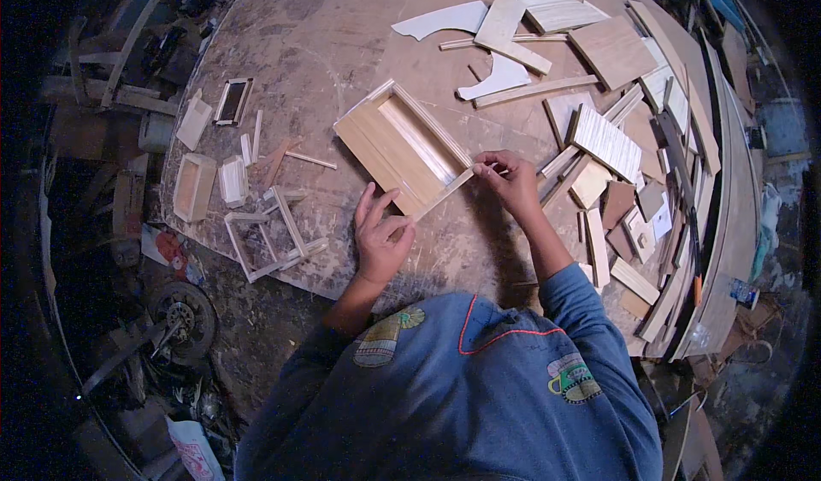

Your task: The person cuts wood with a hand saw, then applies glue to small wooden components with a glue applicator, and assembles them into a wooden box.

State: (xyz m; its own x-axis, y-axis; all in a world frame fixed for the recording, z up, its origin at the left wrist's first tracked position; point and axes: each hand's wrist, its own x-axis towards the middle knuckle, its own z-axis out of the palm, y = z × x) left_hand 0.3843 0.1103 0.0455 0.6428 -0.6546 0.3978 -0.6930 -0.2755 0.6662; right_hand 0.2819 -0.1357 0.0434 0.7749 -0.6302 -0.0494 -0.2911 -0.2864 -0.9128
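A shallow open-topped wooden box [376, 152] of pale wood is tilted over the middle of the table, its broad side panel and part of its hollow inside showing. My left hand [382, 240] is at its near lower corner, with thumb and fingertips set against the wood on either side of that corner. At the right corner, the fingers of my right hand [510, 182] are pinched on the box's end edge. Whether a small piece is also between those fingertips is too small to tell.
Left of the box lie a small wooden frame stand [295, 224], a small open box [195, 188], a dark-centred frame [233, 102] and thin sticks. Boards and offcuts [605, 143] pile up on the right, with white curved pieces [445, 21] farther back. A wheel [182, 320] is beyond the table's left edge.
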